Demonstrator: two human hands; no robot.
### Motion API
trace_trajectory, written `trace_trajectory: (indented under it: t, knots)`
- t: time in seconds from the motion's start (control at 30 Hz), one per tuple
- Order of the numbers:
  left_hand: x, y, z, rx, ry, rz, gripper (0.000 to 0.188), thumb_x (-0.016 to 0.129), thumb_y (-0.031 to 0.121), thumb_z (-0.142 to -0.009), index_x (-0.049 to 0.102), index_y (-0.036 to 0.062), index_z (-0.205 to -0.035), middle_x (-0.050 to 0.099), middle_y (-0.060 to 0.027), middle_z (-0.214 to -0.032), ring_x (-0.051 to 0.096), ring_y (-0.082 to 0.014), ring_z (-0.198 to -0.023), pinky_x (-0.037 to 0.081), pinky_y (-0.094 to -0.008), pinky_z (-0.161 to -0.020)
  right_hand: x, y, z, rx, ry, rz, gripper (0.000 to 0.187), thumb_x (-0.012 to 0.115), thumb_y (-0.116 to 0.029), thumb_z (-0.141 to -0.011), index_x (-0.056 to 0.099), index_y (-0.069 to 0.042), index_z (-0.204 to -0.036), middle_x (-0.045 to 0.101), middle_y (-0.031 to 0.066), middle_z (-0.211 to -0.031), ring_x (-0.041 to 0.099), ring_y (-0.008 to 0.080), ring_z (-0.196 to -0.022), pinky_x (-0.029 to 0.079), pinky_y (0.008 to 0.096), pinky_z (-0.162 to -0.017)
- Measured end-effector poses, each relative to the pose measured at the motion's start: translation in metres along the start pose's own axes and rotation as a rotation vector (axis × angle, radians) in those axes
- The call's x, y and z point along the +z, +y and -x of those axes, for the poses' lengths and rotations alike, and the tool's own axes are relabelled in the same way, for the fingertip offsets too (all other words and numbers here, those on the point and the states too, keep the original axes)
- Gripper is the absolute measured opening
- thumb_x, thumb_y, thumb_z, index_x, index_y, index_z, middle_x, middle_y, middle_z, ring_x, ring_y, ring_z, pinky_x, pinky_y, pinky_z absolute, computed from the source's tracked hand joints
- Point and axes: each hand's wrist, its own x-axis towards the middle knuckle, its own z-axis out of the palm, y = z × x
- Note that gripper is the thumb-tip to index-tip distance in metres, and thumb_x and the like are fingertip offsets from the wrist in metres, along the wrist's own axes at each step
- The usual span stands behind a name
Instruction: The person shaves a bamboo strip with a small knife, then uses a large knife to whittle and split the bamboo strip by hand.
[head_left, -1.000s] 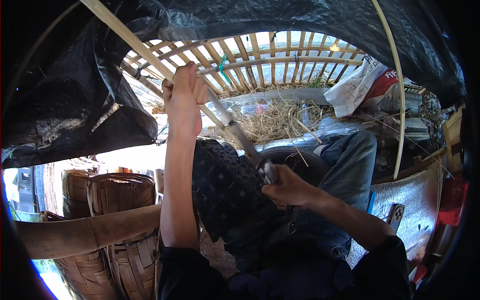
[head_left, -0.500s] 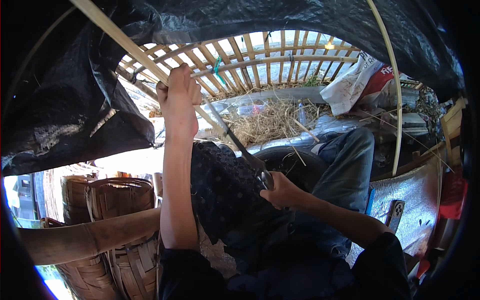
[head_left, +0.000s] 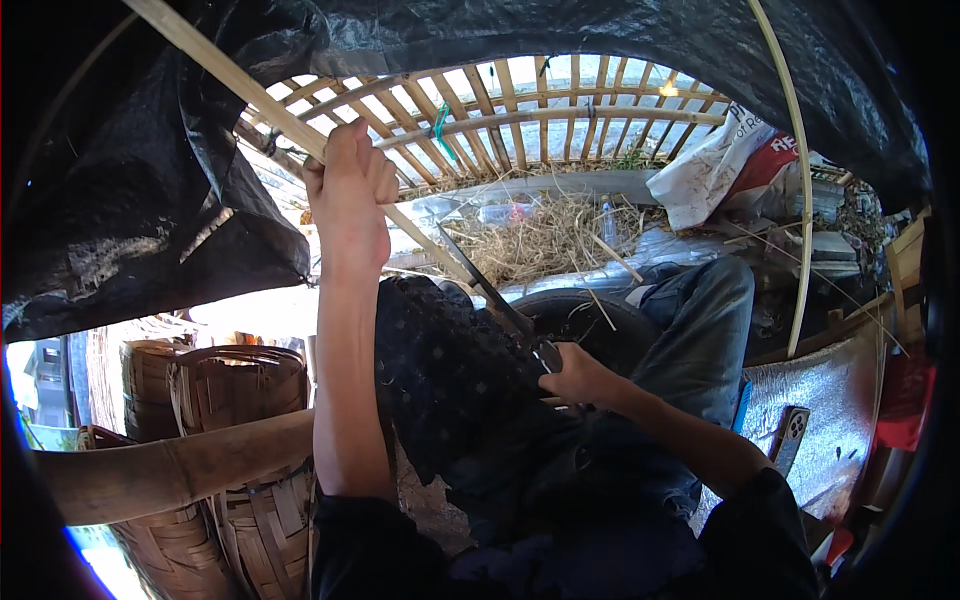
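My left hand (head_left: 350,205) is closed around a long pale bamboo strip (head_left: 225,75), which slants from the upper left down to my lap. In my right hand (head_left: 582,378) is the handle of a knife with a long dark blade (head_left: 490,288). The blade points up and to the left, close beside the strip's lower part; whether they touch I cannot tell. Under the strip, a dark patterned cloth (head_left: 440,370) covers my left thigh. The strip's lower end is hidden near the blade.
Woven bamboo baskets (head_left: 240,395) and a thick bamboo pole (head_left: 190,465) lie at left. A slatted bamboo frame (head_left: 540,115), straw (head_left: 540,240) and a white sack (head_left: 700,180) are ahead. Black sheeting (head_left: 120,240) hangs around. A thin curved strip (head_left: 798,200) and a phone (head_left: 792,435) are at right.
My right hand has drawn the knife a little toward the lower right. My left hand has shifted slightly left, still gripping the strip. The whole view has moved slightly.
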Motion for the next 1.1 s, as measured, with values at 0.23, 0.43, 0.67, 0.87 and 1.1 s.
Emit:
trace_trajectory:
  t: [0.23, 0.43, 0.67, 0.87, 1.1]
  knots:
    - [-0.014, 0.0, -0.003, 0.023, 0.05, 0.022, 0.042, 0.052, 0.011, -0.085, 0.025, 0.0163, -0.053, 0.017, 0.0063, -0.048, 0.011, -0.0053, -0.043, 0.011, -0.0271, -0.043, -0.026, -0.076, 0.026, -0.633, 0.247, 0.239, 0.028, 0.059, -0.012, -0.072, 0.051, 0.006, -0.092, 0.057, 0.0166, -0.072, 0.057, 0.0297, -0.067, 0.047, 0.0382, -0.067]
    - [-0.014, 0.004, -0.005, 0.047, 0.062, 0.026, 0.042, 0.051, 0.011, -0.086, 0.026, 0.0164, -0.052, 0.017, 0.0064, -0.046, 0.011, -0.0052, -0.042, 0.011, -0.0272, -0.042, -0.007, -0.016, -0.008, -0.108, -0.107, -0.036, 0.023, 0.059, -0.013, -0.075, 0.052, 0.003, -0.089, 0.055, 0.0112, -0.067, 0.054, 0.0132, -0.058, 0.046, 0.0323, -0.055]
    - [-0.023, 0.001, -0.006, 0.072, 0.152, -0.006, 0.039, 0.049, 0.012, -0.085, 0.025, 0.0154, -0.055, 0.016, 0.0063, -0.048, 0.011, -0.0051, -0.043, 0.011, -0.0271, -0.043, -0.029, -0.019, -0.032, 0.032, -0.066, 0.207, 0.021, 0.06, -0.013, -0.071, 0.054, 0.003, -0.082, 0.057, 0.0095, -0.058, 0.057, 0.0175, -0.05, 0.044, 0.0321, -0.048]
    - [-0.023, 0.006, -0.01, 0.076, 0.163, -0.007, 0.04, 0.05, 0.013, -0.085, 0.025, 0.0154, -0.054, 0.015, 0.0063, -0.047, 0.011, -0.0054, -0.042, 0.011, -0.0276, -0.043, -0.032, -0.049, -0.015, -0.379, 0.017, 0.168, 0.021, 0.061, -0.013, -0.07, 0.054, 0.004, -0.082, 0.058, 0.0123, -0.065, 0.06, 0.0209, -0.063, 0.047, 0.0346, -0.063]
    - [-0.02, 0.005, -0.013, 0.101, 0.154, -0.033, 0.04, 0.049, 0.011, -0.085, 0.024, 0.0149, -0.053, 0.016, 0.0054, -0.046, 0.012, -0.006, -0.042, 0.011, -0.0276, -0.043, -0.004, 0.006, -0.034, -0.087, -0.012, 0.153, 0.016, 0.059, -0.011, -0.069, 0.054, 0.002, -0.075, 0.056, 0.0104, -0.065, 0.058, 0.0174, -0.063, 0.047, 0.0356, -0.062]
